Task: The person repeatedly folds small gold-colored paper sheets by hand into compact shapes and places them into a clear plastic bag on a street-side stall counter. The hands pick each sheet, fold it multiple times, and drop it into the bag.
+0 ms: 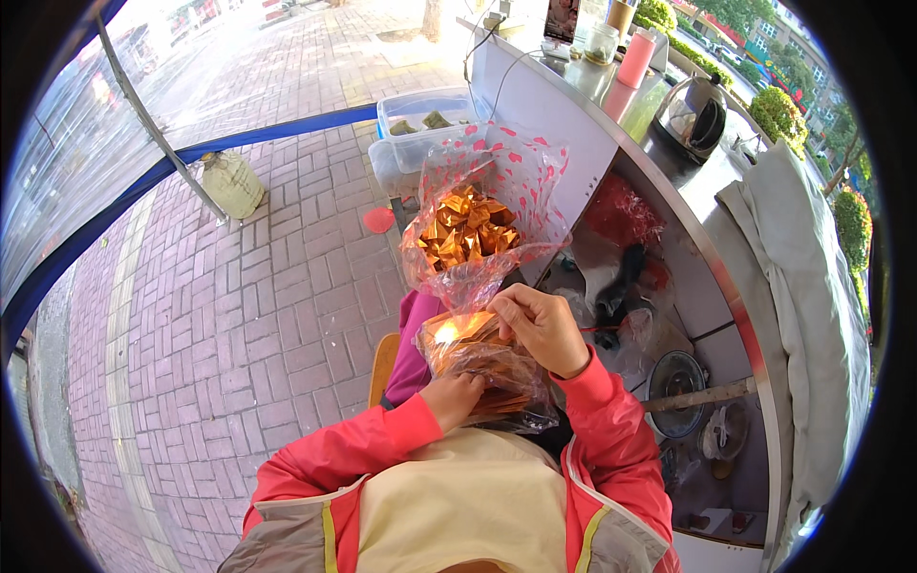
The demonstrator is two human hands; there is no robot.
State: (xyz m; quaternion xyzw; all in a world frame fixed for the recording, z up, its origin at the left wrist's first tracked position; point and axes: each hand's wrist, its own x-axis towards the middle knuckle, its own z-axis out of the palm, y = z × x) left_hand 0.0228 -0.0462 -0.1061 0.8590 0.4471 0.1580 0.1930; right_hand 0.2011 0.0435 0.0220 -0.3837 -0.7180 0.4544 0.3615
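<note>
On my lap lies a clear plastic bag point(501, 365) with a stack of gold foil paper sheets point(505, 402) inside. My left hand point(455, 397) rests at the bag's left side, its fingers curled against the plastic; what they grip is hidden. At the upper right of the bag is my right hand point(541, 329), thumb and fingers drawn together by the corner of a shiny gold sheet point(462, 328). Whether it pinches that sheet cannot be made out. Just beyond my hands, an open clear bag with red heart prints point(534, 168) holds folded gold foil pieces point(469, 229).
A clear plastic bin point(430, 136) stands behind the printed bag. To the right curves a metal-edged counter point(645, 147) bearing a kettle point(691, 118), a pink bottle point(636, 59) and a glass jar point(600, 43). Bags and a round pan point(675, 394) sit underneath. A weathered jug point(233, 185) stands on brick paving point(286, 286).
</note>
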